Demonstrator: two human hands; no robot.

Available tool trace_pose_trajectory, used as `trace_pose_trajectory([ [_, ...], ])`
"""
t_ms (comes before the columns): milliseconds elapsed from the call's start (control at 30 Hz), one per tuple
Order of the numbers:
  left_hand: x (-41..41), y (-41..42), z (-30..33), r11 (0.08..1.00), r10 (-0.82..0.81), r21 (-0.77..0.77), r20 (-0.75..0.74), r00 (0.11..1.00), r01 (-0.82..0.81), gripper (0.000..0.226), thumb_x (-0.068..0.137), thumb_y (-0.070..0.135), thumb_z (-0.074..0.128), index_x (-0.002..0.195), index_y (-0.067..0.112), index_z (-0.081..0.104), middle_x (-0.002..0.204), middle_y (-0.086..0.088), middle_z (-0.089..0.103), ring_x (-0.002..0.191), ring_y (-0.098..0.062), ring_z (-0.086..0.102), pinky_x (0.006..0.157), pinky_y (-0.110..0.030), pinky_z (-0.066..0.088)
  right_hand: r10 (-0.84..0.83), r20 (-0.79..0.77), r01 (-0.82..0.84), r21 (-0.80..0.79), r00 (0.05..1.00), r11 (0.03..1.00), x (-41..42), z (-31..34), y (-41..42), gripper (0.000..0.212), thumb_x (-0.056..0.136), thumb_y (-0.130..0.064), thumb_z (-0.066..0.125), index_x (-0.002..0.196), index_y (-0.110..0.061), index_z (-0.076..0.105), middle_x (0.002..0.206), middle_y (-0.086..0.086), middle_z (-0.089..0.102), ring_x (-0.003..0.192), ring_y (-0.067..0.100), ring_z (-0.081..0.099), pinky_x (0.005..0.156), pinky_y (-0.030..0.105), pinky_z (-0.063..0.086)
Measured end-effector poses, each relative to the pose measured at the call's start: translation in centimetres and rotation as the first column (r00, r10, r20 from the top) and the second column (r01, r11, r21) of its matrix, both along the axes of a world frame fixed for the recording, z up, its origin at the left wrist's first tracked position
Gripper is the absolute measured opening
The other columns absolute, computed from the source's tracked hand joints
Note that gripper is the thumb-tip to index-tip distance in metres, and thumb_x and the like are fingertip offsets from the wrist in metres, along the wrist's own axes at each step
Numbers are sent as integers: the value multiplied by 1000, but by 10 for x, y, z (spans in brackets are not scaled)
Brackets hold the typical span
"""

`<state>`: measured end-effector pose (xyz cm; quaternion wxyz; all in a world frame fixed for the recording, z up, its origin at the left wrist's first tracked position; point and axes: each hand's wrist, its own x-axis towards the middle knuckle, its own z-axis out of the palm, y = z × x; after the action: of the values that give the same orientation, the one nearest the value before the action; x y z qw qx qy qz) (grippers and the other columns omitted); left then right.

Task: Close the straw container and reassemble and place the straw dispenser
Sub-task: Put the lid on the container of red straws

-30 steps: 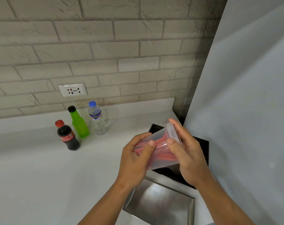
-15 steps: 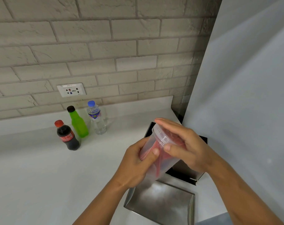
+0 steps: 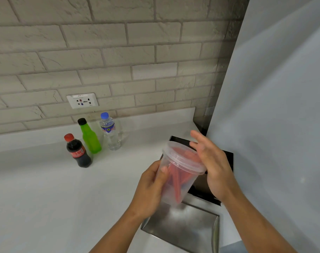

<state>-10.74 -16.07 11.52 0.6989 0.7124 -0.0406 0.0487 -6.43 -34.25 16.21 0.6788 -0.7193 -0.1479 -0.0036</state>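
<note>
Currently: straw container (image 3: 175, 178), lidded, tilted, gripped in left hand (image 3: 150, 189) above table's right edge; right hand (image 3: 213, 165) spread wide beside lid (image 3: 183, 156). Risk: unsealed lid pops, straws (image 3: 176, 181) spill.

Straw container (image 3: 179, 172): clear plastic tub, tilted, held above the counter. Clear lid (image 3: 183, 156) sits on its rim. Red straws (image 3: 175, 181) inside, leaning. Steel dispenser part (image 3: 183, 225) lies below.

A white counter (image 3: 45, 198) fills the lower left of the frame. 3 bottles stand on it at centre left: cola bottle (image 3: 78, 151), green bottle (image 3: 90, 136), water bottle (image 3: 110, 131). Steel tray (image 3: 181, 227) lies lower centre.
</note>
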Motion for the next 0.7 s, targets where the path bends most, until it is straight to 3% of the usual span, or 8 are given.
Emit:
trace_pose_trajectory([
  [67,-4,-1,-3,1000,20,-20,-8,1000,-20,72,92,83,38,122,26,71,116,1,75,110,-15,71,88,-19,53,-1,-150,22,136,989,990,-8,-8,6,82,70,-87,63,140,-44,56,142,-17,63,132,3,58,113,42,45],
  [133,-8,-3,-5,1000,13,-5,-6,1000,-13,64,97,77,36,129,32,67,125,7,73,119,-12,67,94,-16,50,19,-247,32,202,969,979,-17,-19,11,92,66,-85,69,143,-37,52,138,-9,67,130,12,61,114,51,43],
  [233,-8,1,-7,1000,-5,14,4,1000,5,44,102,55,43,143,42,54,139,19,64,131,-1,57,100,-11,45,-56,-266,111,198,962,974,-25,-30,16,88,67,-82,70,140,-35,54,131,-10,71,125,7,64,112,44,46],
  [300,-7,2,-3,996,-30,-79,-30,999,28,48,95,45,51,142,57,47,142,25,60,131,6,55,101,-15,48,-105,-261,151,164,960,975,-27,-35,19,75,73,-78,64,135,-37,59,123,-17,73,117,1,67,104,34,53],
  [433,-11,-6,4,978,-106,-179,11,994,106,46,99,50,58,143,40,50,138,9,63,129,-12,60,99,-23,52,-138,-230,164,99,963,981,-31,-36,28,88,75,-89,47,145,-37,52,122,-30,68,115,-12,62,89,8,51],
  [500,-13,-11,5,982,-26,-186,46,999,34,62,95,68,53,145,32,48,138,6,63,130,-18,60,103,-30,52,-116,-251,156,147,961,977,-32,-34,32,97,68,-99,40,148,-43,48,134,-25,64,126,-9,57,105,19,48],
  [600,-13,-21,8,991,111,-83,76,991,-105,72,82,83,57,137,38,49,129,21,67,122,-4,65,94,-12,50,-97,-295,177,258,950,950,-36,-34,41,94,71,-97,39,149,-46,46,147,-10,59,136,6,55,116,37,41],
  [700,-11,-27,10,969,236,-95,97,967,-227,69,80,84,59,129,35,54,117,25,71,109,1,70,84,-7,51,-175,-250,236,240,952,942,-42,-36,53,73,84,-86,39,144,-47,49,126,-23,70,118,-4,65,98,19,53],
])
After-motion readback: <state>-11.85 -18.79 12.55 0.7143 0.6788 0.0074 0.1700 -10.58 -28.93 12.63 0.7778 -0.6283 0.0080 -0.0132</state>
